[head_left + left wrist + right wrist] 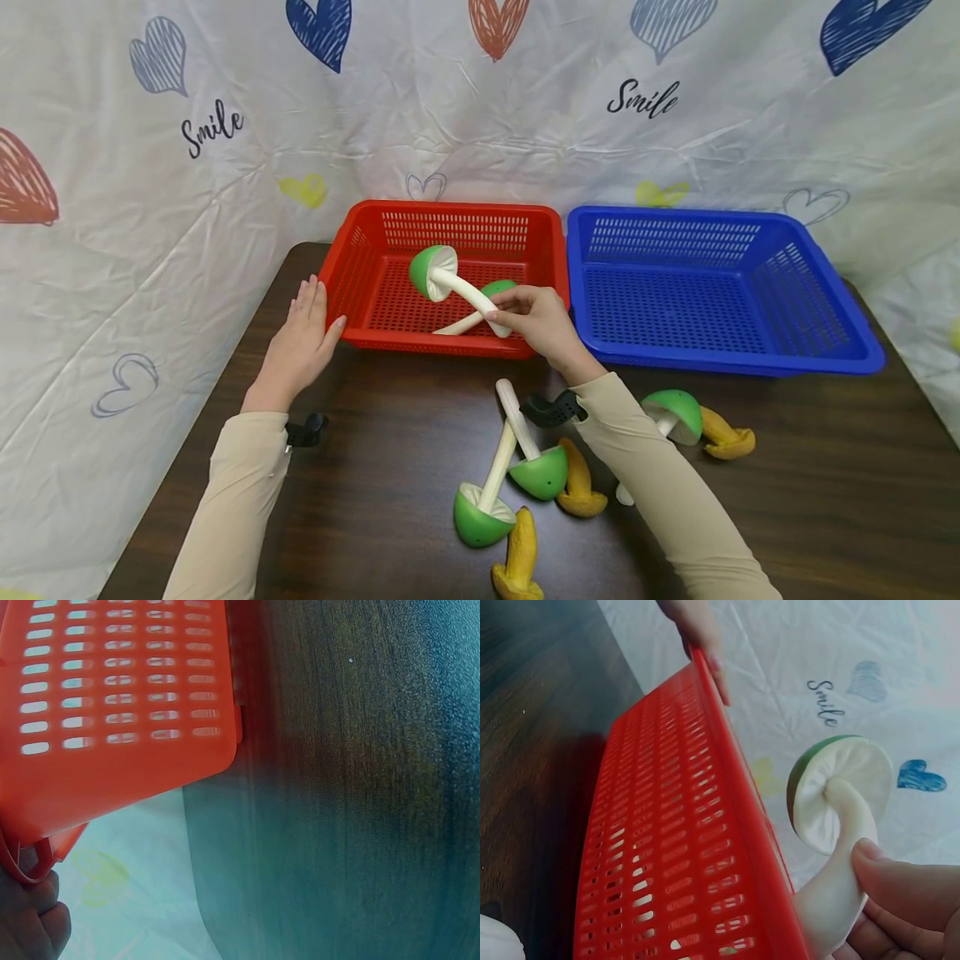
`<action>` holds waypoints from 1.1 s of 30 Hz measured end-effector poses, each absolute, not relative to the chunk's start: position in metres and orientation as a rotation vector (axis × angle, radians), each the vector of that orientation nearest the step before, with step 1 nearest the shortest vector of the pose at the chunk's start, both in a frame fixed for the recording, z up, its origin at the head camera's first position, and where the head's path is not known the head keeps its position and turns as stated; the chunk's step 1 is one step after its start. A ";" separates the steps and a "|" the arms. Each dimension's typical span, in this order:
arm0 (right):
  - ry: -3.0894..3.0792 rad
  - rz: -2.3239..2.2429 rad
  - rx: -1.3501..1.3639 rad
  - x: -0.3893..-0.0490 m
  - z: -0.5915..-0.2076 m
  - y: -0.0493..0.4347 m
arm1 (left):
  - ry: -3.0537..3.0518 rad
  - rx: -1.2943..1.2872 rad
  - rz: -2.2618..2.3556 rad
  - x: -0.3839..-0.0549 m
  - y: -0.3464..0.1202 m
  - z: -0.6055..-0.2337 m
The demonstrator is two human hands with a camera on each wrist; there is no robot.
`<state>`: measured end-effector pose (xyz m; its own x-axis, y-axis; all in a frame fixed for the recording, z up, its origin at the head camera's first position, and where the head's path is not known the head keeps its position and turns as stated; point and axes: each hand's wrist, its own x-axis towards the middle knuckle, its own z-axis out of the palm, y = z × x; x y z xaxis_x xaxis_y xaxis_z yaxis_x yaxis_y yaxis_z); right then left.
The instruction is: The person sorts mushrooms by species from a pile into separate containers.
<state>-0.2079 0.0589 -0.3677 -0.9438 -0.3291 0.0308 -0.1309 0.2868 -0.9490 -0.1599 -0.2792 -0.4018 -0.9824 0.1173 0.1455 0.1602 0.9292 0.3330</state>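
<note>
A model mushroom with a green cap and white stem (433,273) is pinched near its stem end by my right hand (543,325). It hangs over the red basket (442,340), cap toward the upper left; the right wrist view shows the thumb against the stem (845,817). Beneath it, partly hidden, another green-capped mushroom (459,326) lies inside that basket. My left hand (298,346) rests on the basket's left rim near the front corner, its fingers straight in the head view.
Right of the red basket stands a blue basket (720,360). On the dark table (375,500) lie green-capped mushrooms (483,521) and yellow-brown mushrooms (519,554), several in all. My right forearm partly covers one green-capped mushroom (677,412). A white cloth with hearts (465,125) hangs behind.
</note>
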 end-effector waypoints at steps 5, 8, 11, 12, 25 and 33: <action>2.460 -1.630 -0.451 -0.209 -0.367 0.053 | -2.962 -0.218 -0.523 -0.161 -0.280 -0.403; 2.480 -1.589 -0.457 -0.209 -0.367 0.050 | -2.961 -0.218 -0.518 -0.161 -0.280 -0.404; 2.481 -1.576 -0.455 -0.210 -0.367 0.047 | -2.957 -0.219 -0.520 -0.160 -0.280 -0.403; 2.486 -1.572 -0.459 -0.210 -0.367 0.046 | -2.958 -0.220 -0.522 -0.160 -0.280 -0.403; 2.685 -1.296 -0.520 -0.210 -0.368 0.042 | -2.982 -0.194 -0.521 -0.160 -0.279 -0.404; 2.685 -1.333 -0.555 -0.212 -0.369 0.049 | -3.001 -0.188 -0.518 -0.162 -0.282 -0.405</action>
